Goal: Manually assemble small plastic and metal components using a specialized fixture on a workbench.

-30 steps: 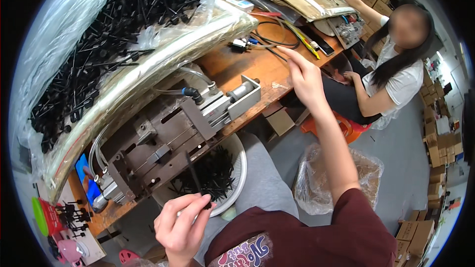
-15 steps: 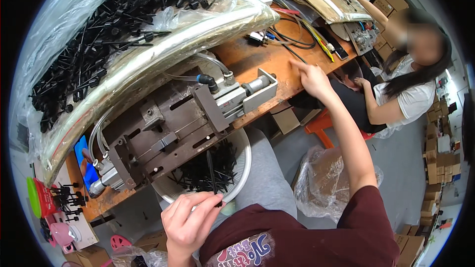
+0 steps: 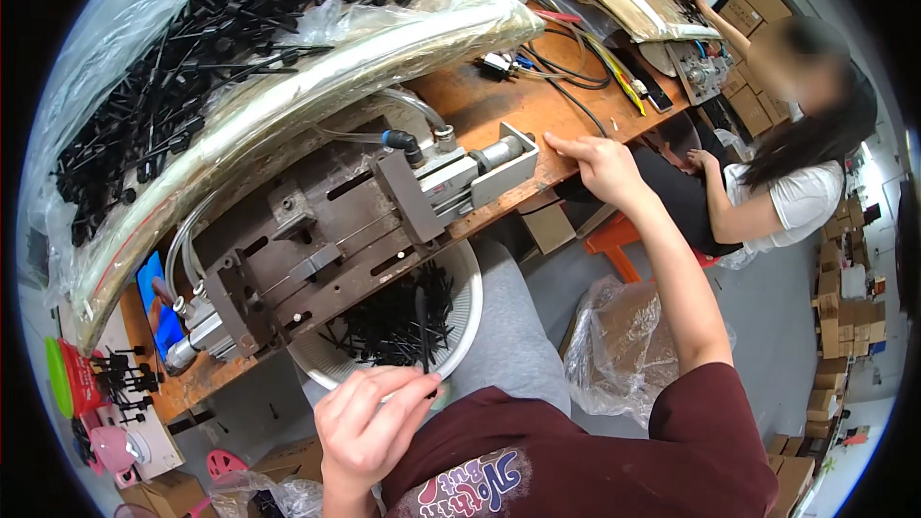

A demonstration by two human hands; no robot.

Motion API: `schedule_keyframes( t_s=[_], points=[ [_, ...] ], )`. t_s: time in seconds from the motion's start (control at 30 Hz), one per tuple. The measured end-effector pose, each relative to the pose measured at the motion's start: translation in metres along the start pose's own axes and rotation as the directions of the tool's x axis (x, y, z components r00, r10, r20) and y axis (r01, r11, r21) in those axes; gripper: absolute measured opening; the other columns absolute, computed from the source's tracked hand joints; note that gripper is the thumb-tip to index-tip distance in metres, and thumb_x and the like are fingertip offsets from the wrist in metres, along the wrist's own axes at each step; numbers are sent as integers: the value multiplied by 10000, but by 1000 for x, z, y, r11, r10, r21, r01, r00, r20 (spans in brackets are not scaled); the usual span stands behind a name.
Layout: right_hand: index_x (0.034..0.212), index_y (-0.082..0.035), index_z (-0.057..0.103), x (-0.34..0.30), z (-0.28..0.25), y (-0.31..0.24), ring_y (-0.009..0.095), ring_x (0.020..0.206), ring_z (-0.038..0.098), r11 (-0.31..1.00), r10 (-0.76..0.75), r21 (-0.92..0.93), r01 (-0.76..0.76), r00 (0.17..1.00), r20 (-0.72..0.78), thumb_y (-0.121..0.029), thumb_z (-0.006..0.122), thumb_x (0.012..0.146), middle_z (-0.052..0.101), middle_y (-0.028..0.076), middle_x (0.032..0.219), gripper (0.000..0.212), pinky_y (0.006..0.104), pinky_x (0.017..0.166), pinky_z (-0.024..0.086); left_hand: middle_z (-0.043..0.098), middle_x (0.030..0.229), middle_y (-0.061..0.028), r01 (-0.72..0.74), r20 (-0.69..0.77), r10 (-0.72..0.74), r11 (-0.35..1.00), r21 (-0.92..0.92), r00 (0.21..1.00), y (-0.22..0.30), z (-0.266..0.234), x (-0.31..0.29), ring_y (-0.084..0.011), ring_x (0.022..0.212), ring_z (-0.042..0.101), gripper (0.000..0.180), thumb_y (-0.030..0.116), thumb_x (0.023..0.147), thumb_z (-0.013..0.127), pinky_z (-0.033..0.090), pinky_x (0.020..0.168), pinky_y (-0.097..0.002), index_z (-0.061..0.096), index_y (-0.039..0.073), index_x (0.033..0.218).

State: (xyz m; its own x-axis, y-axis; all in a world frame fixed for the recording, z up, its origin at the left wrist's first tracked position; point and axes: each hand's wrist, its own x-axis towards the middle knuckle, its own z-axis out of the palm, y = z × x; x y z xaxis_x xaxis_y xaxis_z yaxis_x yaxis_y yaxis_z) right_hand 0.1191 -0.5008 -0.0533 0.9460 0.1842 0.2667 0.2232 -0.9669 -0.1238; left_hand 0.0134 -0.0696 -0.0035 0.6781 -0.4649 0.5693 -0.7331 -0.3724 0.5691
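Note:
My left hand (image 3: pixel 372 427) is closed in a pinch at the lower edge. It grips the end of a thin black plastic rod (image 3: pixel 423 331), which stands nearly upright over a white basket (image 3: pixel 469 317). Loose black rod-like parts (image 3: pixel 389 328) fill that basket. My right hand (image 3: pixel 606 171) is over the front edge of the wooden bench (image 3: pixel 566 113), index finger stretched out and nothing visible in it. Just left of its fingertips is the end of a brown metal fixture (image 3: pixel 355 201) with air cylinders.
A plastic-lined tray (image 3: pixel 288 101) heaped with black parts (image 3: pixel 192 86) stands behind the fixture. Cables (image 3: pixel 585 67) and a phone (image 3: pixel 658 96) lie on the bench. At right a co-worker (image 3: pixel 767 173) sits, one hand at a cardboard surface. A plastic-wrapped box (image 3: pixel 619 350) stands on the floor.
My right hand has shifted down and slightly left, toward the fixture's end. The rod in my left hand has tilted a little more upright. The co-worker's raised hand has moved slightly.

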Motion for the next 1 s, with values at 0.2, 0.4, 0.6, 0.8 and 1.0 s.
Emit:
schedule_keyframes(
  t_s=[0.2,0.4,0.6,0.8,1.0],
  points=[
    [1232,-89,711,-17,-4,-33,153,727,665,940,179,336,-55,919,-351,-7,535,975,714,69,882,323,297,653,492,696,950,-85,161,-211,-146,985,56,966,-6,-15,-2,-233,777,679,299,6,667,839,551,652,-324,759,37,953],
    [1338,-31,626,-21,-21,-123,-1,628,369,609,465,789,-75,840,-279,-32,585,1002,443,-88,740,338,179,554,272,708,1207,-143,205,-205,-146,931,303,968,-30,-7,4,-302,962,701,303,49,683,833,583,855,-381,729,10,966],
    [1227,55,662,-12,-41,-197,62,673,515,690,12,669,277,919,-394,94,601,910,699,64,954,325,200,616,418,700,1255,-128,191,-140,-141,864,467,980,-35,-5,15,-238,817,707,270,70,705,811,570,784,-342,716,17,951],
    [1065,21,734,18,-67,-234,144,554,530,687,-254,584,432,896,-365,108,699,787,723,104,827,293,248,534,418,700,1258,-133,222,-114,-190,863,454,975,-38,-9,19,-224,731,696,275,96,700,821,547,688,-318,719,29,947],
    [638,-31,490,91,-72,-244,98,535,423,693,-64,627,356,896,-439,-71,775,869,520,17,611,369,256,510,351,706,1252,-120,224,-116,-192,859,459,974,-38,-9,21,-202,637,676,261,111,705,823,541,623,-294,717,47,935]
  ],
)
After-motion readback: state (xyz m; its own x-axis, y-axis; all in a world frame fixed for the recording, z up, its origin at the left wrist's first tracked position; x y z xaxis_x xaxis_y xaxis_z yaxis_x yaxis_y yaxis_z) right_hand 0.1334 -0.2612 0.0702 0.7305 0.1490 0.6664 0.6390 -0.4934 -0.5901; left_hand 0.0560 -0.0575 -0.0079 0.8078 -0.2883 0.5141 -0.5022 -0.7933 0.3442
